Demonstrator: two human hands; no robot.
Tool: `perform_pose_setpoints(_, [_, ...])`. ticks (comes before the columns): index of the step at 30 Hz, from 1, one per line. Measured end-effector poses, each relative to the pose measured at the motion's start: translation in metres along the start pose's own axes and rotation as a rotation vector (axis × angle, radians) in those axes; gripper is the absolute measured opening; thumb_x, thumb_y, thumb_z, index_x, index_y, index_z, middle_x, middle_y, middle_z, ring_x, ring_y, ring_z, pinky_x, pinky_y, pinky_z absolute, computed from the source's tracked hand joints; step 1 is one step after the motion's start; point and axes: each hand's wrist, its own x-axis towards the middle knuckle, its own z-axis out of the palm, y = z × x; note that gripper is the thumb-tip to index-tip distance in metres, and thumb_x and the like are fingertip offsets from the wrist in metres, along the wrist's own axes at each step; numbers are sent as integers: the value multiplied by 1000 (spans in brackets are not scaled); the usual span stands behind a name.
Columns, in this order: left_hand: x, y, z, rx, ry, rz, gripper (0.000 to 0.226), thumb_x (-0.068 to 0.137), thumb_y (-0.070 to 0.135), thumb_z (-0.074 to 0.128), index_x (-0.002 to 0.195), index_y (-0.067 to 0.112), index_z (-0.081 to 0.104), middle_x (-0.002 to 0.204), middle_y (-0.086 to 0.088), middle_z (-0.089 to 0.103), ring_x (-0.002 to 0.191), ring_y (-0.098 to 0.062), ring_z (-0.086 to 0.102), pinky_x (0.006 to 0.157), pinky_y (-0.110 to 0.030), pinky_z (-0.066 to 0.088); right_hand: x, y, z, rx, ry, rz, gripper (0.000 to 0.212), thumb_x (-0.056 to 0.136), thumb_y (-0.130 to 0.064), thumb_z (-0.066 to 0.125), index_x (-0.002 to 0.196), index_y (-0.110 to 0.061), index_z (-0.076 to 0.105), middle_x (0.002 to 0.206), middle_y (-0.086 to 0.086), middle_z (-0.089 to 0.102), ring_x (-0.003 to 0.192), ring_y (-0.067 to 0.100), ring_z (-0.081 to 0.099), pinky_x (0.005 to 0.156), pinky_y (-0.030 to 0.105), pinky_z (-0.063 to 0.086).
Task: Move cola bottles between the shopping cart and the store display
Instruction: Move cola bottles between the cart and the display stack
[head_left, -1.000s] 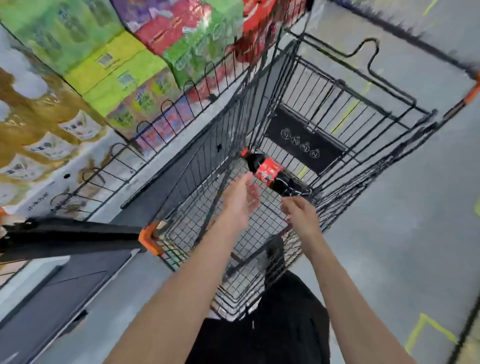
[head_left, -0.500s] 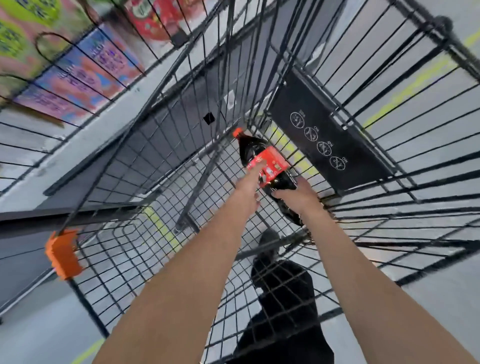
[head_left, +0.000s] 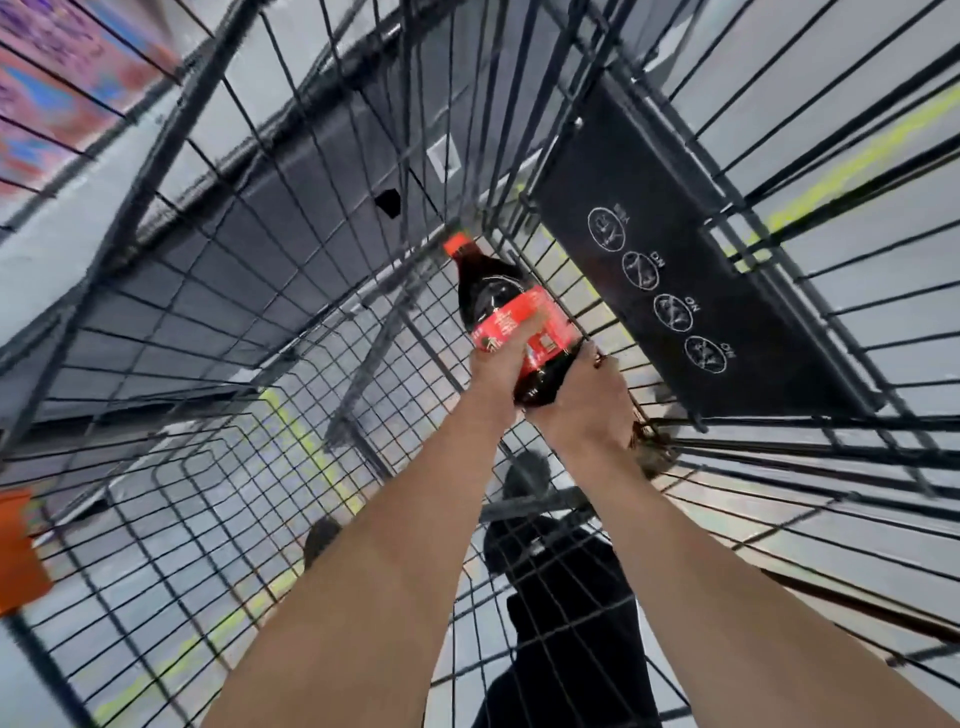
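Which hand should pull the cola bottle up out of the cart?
Probably the left hand: its fingers wrap the red label in the middle of the cola bottle. The right hand only cups the bottom end.

Head-worn wide-angle view, looking steeply down, close into the shopping cart (head_left: 218, 467)

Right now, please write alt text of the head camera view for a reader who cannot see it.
Both hands grip a cola bottle lying inside a wire shopping cart: the left hand wraps the red label, the right hand holds the base. The red cap points away, towards the cart's far end, beside a black panel with white round icons.
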Motion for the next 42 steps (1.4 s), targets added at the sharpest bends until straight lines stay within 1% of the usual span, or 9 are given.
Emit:
perform_pose_setpoints(3, [3, -11, 0, -24, 123, 19, 74, 63, 49, 98, 120, 19, 61, 114, -9, 74, 105, -26, 72, 93, -44, 60, 1, 6, 2, -21, -10, -28, 107, 72, -42, 89, 153, -13, 25, 136, 15, 53, 126, 35, 56, 104, 48, 51])
perform_pose_setpoints(6, [-6, -20, -7, -32, 212, 53, 99, 47, 60, 99, 129, 21, 61, 121, -5, 73, 117, -28, 68, 108, -48, 54, 0, 10, 0, -57, -78, -53, 121, 66, -46, 92, 154, -11, 17, 138, 17, 56, 131, 36, 53, 107, 49, 48])
perform_pose_setpoints(11, [-37, -28, -37, -42, 150, 158, 78, 41, 71, 95, 106, 35, 70, 103, 7, 80, 105, -15, 74, 103, -44, 57, -22, -3, -6, 0, -122, -116, 115, 55, -40, 97, 141, -19, 24, 133, 13, 56, 120, 36, 60, 98, 45, 51])
perform_pose_setpoints(18, [-117, -30, -96, 40, 240, 321, 83, 47, 77, 91, 118, 42, 64, 107, 18, 77, 109, -8, 69, 108, -41, 53, -104, -25, -4, 159, -99, -247, 111, 49, -33, 98, 136, -23, 31, 126, 9, 57, 118, 32, 57, 99, 48, 49])
perform_pose_setpoints(21, [-151, -38, -127, 4, 306, 338, 101, 44, 79, 90, 130, 37, 58, 119, 10, 75, 118, -18, 68, 109, -49, 51, -148, -40, -2, 177, -119, -301, 113, 46, -37, 99, 137, -25, 33, 126, 6, 59, 118, 30, 58, 98, 45, 51])
perform_pose_setpoints(25, [-203, -46, -173, -45, 386, 388, 99, 41, 80, 89, 124, 36, 58, 113, 10, 76, 110, -16, 72, 102, -47, 57, -208, -63, 2, 167, -93, -395, 122, 42, -42, 99, 143, -24, 32, 130, 7, 56, 121, 32, 57, 98, 48, 51])
perform_pose_setpoints(29, [-255, -52, -236, -63, 446, 471, 99, 34, 84, 80, 118, 36, 57, 111, 15, 71, 112, -13, 70, 103, -34, 52, -273, -93, 18, 227, -65, -482, 117, 38, -37, 98, 138, -26, 39, 124, 7, 59, 118, 32, 57, 97, 50, 50])
perform_pose_setpoints(39, [-359, -109, -424, -165, 685, 729, 84, 42, 81, 82, 113, 43, 57, 96, 31, 67, 88, 11, 65, 85, -28, 57, -453, -175, 111, 449, -89, -769, 101, 43, -38, 91, 129, -34, 40, 122, -1, 59, 111, 23, 63, 91, 50, 55])
perform_pose_setpoints(42, [-387, -130, -484, -239, 715, 770, 90, 42, 79, 83, 120, 42, 58, 103, 29, 69, 95, 9, 67, 88, -30, 59, -504, -201, 147, 492, -111, -864, 94, 45, -43, 90, 126, -44, 41, 119, -15, 59, 108, 11, 64, 90, 43, 57])
